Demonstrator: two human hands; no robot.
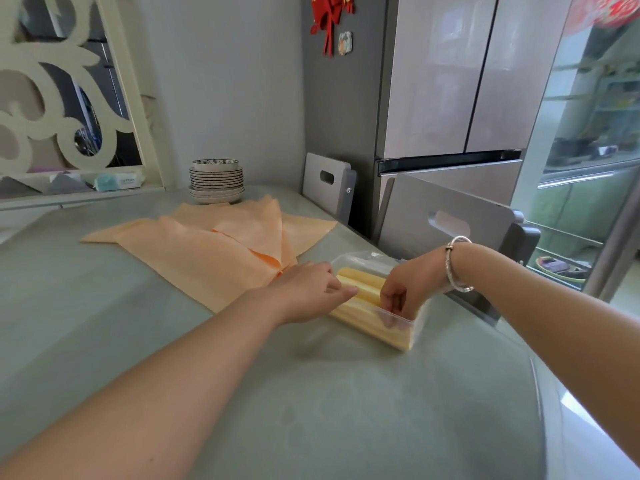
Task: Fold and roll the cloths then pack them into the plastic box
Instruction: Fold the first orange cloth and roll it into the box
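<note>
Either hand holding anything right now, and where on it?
Right hand grips the near end of a rolled cloth in the box. Left hand only touches its side.

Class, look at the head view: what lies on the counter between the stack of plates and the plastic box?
In the head view, the unfolded orange cloths lie spread on the counter between the stack of plates and the plastic box.
</note>
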